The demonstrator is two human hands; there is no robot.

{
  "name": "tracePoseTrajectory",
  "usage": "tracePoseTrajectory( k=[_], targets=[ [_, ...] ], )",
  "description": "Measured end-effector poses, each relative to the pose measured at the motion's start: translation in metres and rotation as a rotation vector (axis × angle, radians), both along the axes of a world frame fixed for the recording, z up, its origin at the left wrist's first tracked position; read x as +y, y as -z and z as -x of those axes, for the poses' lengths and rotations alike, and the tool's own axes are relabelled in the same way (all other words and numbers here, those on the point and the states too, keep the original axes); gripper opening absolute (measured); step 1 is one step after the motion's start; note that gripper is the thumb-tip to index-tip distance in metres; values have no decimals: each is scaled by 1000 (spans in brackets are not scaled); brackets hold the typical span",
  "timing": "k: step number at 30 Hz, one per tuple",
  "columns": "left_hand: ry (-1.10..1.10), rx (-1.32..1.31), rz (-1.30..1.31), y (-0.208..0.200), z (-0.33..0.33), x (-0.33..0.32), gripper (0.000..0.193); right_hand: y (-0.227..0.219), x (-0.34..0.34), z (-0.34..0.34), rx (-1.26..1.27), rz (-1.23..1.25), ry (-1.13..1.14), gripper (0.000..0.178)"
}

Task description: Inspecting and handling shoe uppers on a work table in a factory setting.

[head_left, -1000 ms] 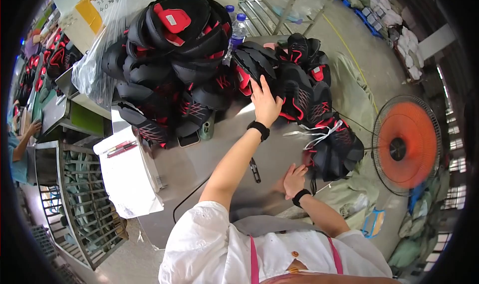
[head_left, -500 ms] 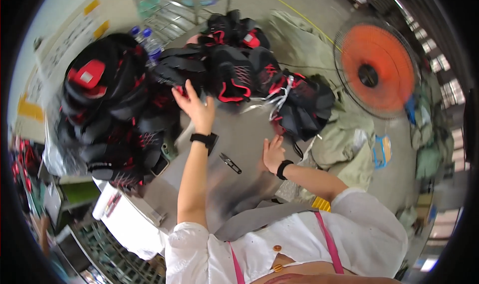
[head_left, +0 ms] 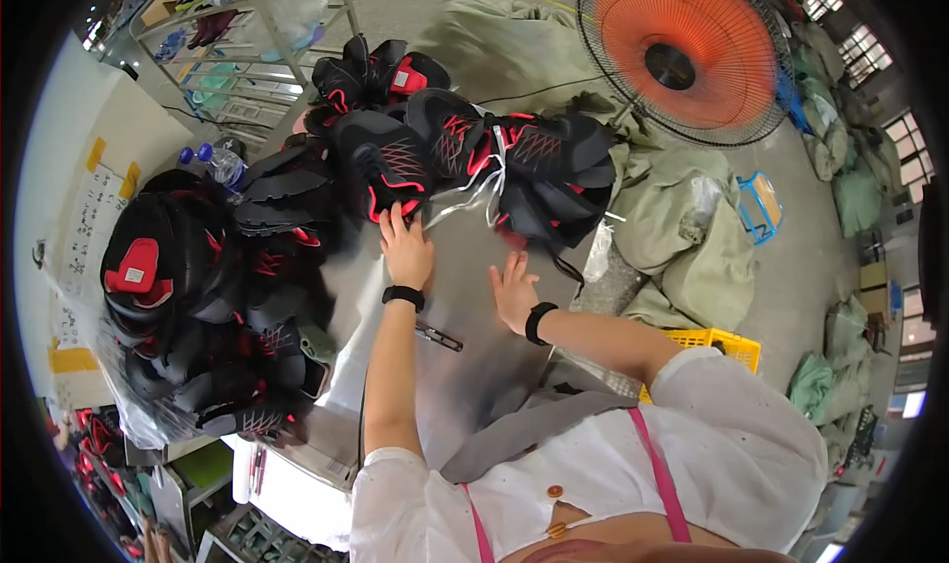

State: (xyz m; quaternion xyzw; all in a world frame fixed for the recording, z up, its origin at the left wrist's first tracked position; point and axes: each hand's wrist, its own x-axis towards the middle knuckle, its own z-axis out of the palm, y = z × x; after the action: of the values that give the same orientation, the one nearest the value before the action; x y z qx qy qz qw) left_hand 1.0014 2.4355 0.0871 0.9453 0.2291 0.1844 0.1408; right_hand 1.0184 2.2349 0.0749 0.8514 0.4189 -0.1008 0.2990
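My left hand (head_left: 407, 257) reaches forward with its fingers stretched out. Its fingertips meet the red-lined collar of a black shoe (head_left: 381, 158) with red cross lacing. To the right, my right hand (head_left: 514, 291) is open above the grey table (head_left: 371, 311), fingers apart and holding nothing. Just beyond it lie more black and red shoes (head_left: 554, 158), with white laces (head_left: 501, 158) trailing from them. A small pair of black thread snips (head_left: 438, 337) rests on the table between my forearms.
A tall heap of black and red shoes (head_left: 173, 257) fills the left side, beside bottles with blue caps (head_left: 225, 166). An orange fan (head_left: 672, 64) stands at the far right. Pale green sacks (head_left: 682, 227) and a yellow crate (head_left: 727, 346) lie right of the table.
My left hand has moved from beside the left heap to the collar of the middle shoe. My right hand remains open near the right-hand shoes. The view has shifted.
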Motion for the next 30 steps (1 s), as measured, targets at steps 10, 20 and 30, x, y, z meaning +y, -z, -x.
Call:
tracePoseTrajectory(
  k=[10,20,30],
  targets=[
    [-179,-1533,1273,-22,35,23,14,-3,-3,-3,-21,58,-48,60],
    [240,-1669,1882,-62,73,-5,19,-2,-4,-11,62,41,-102,62],
    [-2,-1179,1067,-61,70,-36,21,-5,-15,-15,103,-19,-192,53]
  ],
)
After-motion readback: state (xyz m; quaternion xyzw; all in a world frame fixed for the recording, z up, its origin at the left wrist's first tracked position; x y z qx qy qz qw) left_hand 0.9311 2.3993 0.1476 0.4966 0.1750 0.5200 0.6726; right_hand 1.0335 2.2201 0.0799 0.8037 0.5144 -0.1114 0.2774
